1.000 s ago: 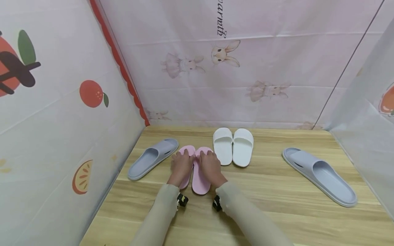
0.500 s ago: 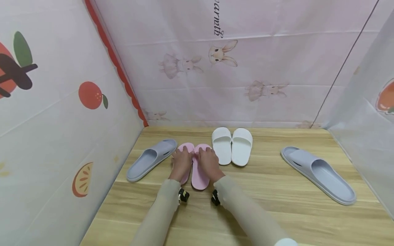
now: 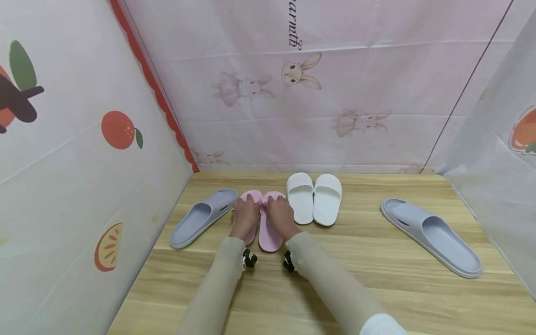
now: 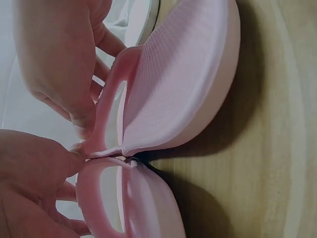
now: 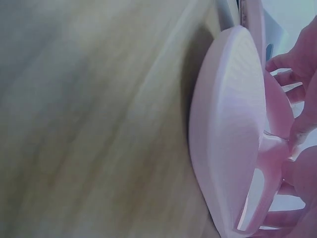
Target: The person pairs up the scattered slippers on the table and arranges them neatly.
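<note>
Both the left hand point(image 3: 246, 216) and right hand point(image 3: 280, 215) grasp a strap apiece: the left pink slipper point(image 3: 251, 236) extends beneath one, the right pink slipper point(image 3: 268, 235) beneath the other, side by side. Nearby, a grey slipper point(image 3: 198, 221) lies left, white slippers point(image 3: 301, 208) right.

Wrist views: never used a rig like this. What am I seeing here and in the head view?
No machine: a person's left hand and right hand do the work. The wide picture comes from a head-worn camera looking forward and down; each close-up comes from a camera on that wrist.

On the wood-grain surface lie a left grey slipper, a right grey slipper, and two white slippers side by side. Between the left grey and the white ones, each hand holds one of the pink slippers by its strap.
</note>
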A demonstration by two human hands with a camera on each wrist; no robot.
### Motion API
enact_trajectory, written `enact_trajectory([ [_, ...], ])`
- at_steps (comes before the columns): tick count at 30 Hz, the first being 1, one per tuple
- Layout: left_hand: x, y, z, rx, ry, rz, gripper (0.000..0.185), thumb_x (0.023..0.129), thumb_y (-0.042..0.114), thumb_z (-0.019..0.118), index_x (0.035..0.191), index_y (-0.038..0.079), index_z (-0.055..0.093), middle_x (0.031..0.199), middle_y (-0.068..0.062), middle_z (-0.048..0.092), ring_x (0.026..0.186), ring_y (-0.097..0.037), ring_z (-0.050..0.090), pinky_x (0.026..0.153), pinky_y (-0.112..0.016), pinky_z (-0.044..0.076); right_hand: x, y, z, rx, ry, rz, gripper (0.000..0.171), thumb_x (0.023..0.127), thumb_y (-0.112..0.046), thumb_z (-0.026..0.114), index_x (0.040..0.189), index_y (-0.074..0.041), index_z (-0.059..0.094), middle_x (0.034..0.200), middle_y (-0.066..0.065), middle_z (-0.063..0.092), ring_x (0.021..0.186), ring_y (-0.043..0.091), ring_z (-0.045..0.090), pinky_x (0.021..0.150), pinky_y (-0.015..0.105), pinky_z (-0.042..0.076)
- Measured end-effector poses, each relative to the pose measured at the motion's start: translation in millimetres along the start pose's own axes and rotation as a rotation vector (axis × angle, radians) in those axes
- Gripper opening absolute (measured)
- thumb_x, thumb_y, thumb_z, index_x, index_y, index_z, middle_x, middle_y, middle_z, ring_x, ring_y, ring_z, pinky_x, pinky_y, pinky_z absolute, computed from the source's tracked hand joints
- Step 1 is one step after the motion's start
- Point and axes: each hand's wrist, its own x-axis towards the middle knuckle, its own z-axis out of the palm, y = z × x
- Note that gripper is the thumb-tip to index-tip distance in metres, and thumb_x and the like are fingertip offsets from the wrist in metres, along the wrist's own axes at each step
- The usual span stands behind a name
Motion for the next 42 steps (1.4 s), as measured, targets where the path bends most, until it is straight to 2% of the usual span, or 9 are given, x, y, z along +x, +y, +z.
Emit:
enact_trajectory([
  [4,5.1,-0.1,-1.6,0.001,0.005,0.005,0.060,0.105,0.037,0.051,0.149,-0.004,0.043,0.141,-0.040,0.044,0.129,-0.057,0.039,0.103,-0.066,0.039,4.9,-1.3,0.4,-0.010,0.001,0.004,0.032,0.104,-0.031,0.055,0.116,-0.004,0.069,0.103,0.021,0.066,0.092,0.033,0.063,0.071,0.047,0.058],
  [12,12.0,-0.2,-2.1,-0.015,-0.030,-0.019,0.063,0.105,0.039,0.049,0.152,-0.002,0.038,0.145,-0.039,0.039,0.131,-0.056,0.038,0.108,-0.067,0.035,13.5,0.1,5.1,-0.024,0.011,-0.007,0.033,0.104,-0.031,0.055,0.112,-0.002,0.069,0.099,0.022,0.067,0.089,0.034,0.063,0.070,0.047,0.058],
  [16,16.0,-0.7,-2.3,-0.005,-0.025,-0.010,0.061,0.105,0.038,0.051,0.150,-0.002,0.042,0.141,-0.039,0.043,0.127,-0.056,0.042,0.105,-0.066,0.038,16.1,0.3,5.9,-0.053,0.017,-0.018,0.034,0.104,-0.032,0.055,0.110,-0.002,0.069,0.097,0.021,0.067,0.088,0.034,0.064,0.070,0.046,0.058],
  [23,25.3,0.3,-0.4,0.070,-0.008,0.032,0.054,0.105,0.035,0.051,0.140,-0.006,0.050,0.131,-0.039,0.052,0.117,-0.053,0.050,0.100,-0.061,0.042,19.8,-1.1,4.0,-0.071,0.048,-0.055,0.034,0.103,-0.032,0.058,0.107,0.001,0.069,0.093,0.021,0.069,0.087,0.035,0.065,0.074,0.046,0.057],
  [28,31.6,-2.2,0.8,0.090,0.019,0.048,0.049,0.104,0.034,0.053,0.131,-0.007,0.056,0.124,-0.037,0.058,0.114,-0.051,0.053,0.097,-0.059,0.045,24.9,-2.7,8.0,-0.079,0.060,-0.057,0.033,0.103,-0.031,0.058,0.105,0.000,0.070,0.092,0.022,0.069,0.084,0.036,0.065,0.071,0.046,0.057],
  [34,39.6,-8.4,2.0,0.123,0.003,0.070,0.050,0.105,0.034,0.052,0.132,-0.008,0.055,0.123,-0.034,0.061,0.117,-0.047,0.054,0.100,-0.055,0.041,29.1,-5.1,9.4,-0.055,0.036,-0.048,0.033,0.103,-0.030,0.058,0.106,0.000,0.069,0.095,0.023,0.068,0.087,0.038,0.065,0.074,0.049,0.056],
  [42,51.7,-3.8,-4.2,0.105,-0.034,0.080,0.053,0.105,0.033,0.051,0.138,-0.008,0.052,0.129,-0.032,0.060,0.122,-0.046,0.052,0.104,-0.055,0.039,40.6,-3.1,9.4,-0.093,-0.007,-0.033,0.036,0.106,-0.033,0.051,0.112,-0.001,0.067,0.100,0.023,0.069,0.093,0.038,0.066,0.081,0.048,0.055],
])
